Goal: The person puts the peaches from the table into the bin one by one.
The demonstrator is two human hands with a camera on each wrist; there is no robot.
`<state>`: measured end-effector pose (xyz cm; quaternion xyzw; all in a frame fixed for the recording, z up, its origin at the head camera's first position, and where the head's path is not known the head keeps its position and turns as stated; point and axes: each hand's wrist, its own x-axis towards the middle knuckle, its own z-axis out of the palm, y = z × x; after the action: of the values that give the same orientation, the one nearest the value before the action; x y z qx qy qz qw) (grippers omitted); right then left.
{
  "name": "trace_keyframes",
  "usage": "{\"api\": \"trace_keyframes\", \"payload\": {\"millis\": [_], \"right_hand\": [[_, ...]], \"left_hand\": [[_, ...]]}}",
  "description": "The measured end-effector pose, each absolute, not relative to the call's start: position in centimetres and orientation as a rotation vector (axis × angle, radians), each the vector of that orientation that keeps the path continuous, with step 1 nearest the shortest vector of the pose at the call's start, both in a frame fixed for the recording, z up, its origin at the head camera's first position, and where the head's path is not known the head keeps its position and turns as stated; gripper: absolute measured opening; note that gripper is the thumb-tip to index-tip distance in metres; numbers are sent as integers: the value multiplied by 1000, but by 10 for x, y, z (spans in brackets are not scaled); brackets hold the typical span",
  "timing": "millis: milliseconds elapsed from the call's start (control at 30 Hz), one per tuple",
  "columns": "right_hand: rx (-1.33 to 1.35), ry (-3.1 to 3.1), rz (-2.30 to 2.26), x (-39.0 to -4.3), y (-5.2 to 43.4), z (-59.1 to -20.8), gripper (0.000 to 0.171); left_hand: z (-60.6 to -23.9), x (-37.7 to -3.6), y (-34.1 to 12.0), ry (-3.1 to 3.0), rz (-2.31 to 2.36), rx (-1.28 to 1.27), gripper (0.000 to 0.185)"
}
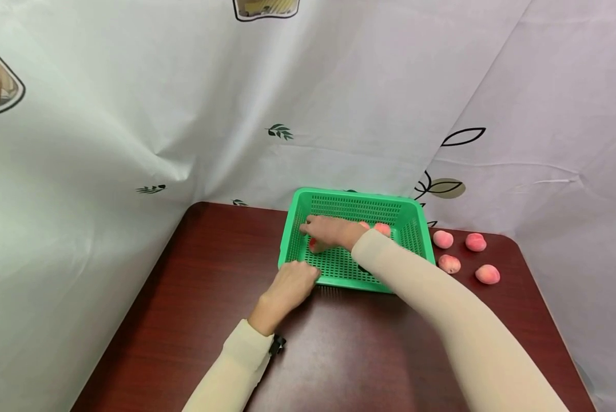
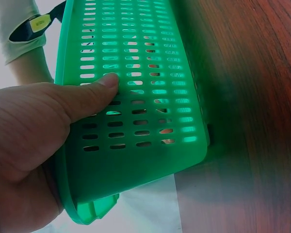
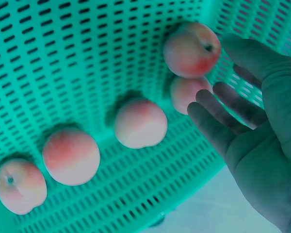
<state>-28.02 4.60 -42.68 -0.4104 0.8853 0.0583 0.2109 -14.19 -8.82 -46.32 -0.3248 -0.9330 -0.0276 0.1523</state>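
My left hand [image 1: 293, 280] grips the near left rim of a green perforated plastic basket [image 1: 356, 284]. In the left wrist view its thumb [image 2: 99, 93] presses the outer wall. Inside the basket is my right hand [image 1: 330, 230], its fingers spread and slightly bent. The right wrist view puts its fingertips right beside a peach [image 3: 191, 51], with another peach [image 3: 184, 94] just below; nothing is held. More pink peaches sit along the basket floor, among them one peach [image 3: 72, 156] and another peach [image 3: 21, 187]. My right hand and sleeve hide part of the basket in the head view.
Several loose peaches [image 1: 449, 264] lie on the dark red-brown table [image 1: 194, 297], to the right of the basket. A pale printed curtain [image 1: 266, 166] hangs behind the table. A black strap with a wrist device [image 1: 277, 344] is on my left wrist.
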Motion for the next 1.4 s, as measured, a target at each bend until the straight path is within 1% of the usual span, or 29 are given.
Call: {"api": "trace_keyframes", "payload": {"millis": [200,367,433,533,733,1033,1267,1400], "right_hand": [[-1183,2498,139,-282,53,-402,38],[-1147,2553,79,-280,65,-376,53],[-1117,2567,50,-277,70,-366,57],[-1107,2600,-4,-271,77,-353,58],[-1175,2683,-124,-260,98,-334,60],[-1194,2795,-184,-241,135,-319,67],[-1094,2926,-214,-226,170,-318,74],[-1049,2979,-207,-218,190,-322,75]], "left_hand": [[-462,-141,-88,-2669,-72,-923,52],[-464,-142,-87,-2686,-101,-922,46],[-465,-143,-87,-2695,-106,-923,44],[-465,-143,-87,-2713,-106,-917,42],[-464,-143,-86,-2742,-141,-911,39],[-464,-143,-84,-2755,-154,-898,37],[-465,-143,-84,-2751,-165,-908,42],[-465,-143,-85,-2757,-167,-908,45]]}}
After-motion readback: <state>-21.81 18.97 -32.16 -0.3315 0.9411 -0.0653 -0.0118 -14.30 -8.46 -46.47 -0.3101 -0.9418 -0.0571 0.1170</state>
